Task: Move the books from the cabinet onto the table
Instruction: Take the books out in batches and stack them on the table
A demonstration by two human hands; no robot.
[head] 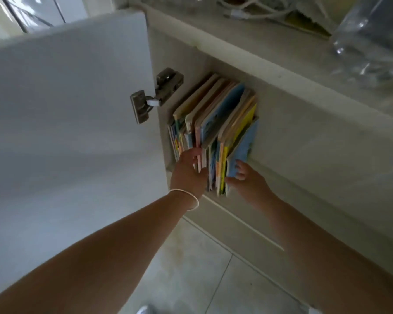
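Note:
A row of thin, colourful books (216, 118) stands upright inside the open cabinet (281, 123), spines toward me. My left hand (188, 171), with a white bracelet at the wrist, has its fingers pushed in among the spines on the row's left side. My right hand (247, 180) pinches the lower edge of the light blue book (243, 148) at the right end of the row, thumb on one side and fingers on the other. The bottoms of the books are hidden behind both hands.
The white cabinet door (66, 114) stands swung open on my left, its metal hinge (154, 96) beside the books. The countertop (270, 46) above carries white cables (254, 10) and a clear plastic container (370, 35). Pale floor tiles (191, 268) lie below.

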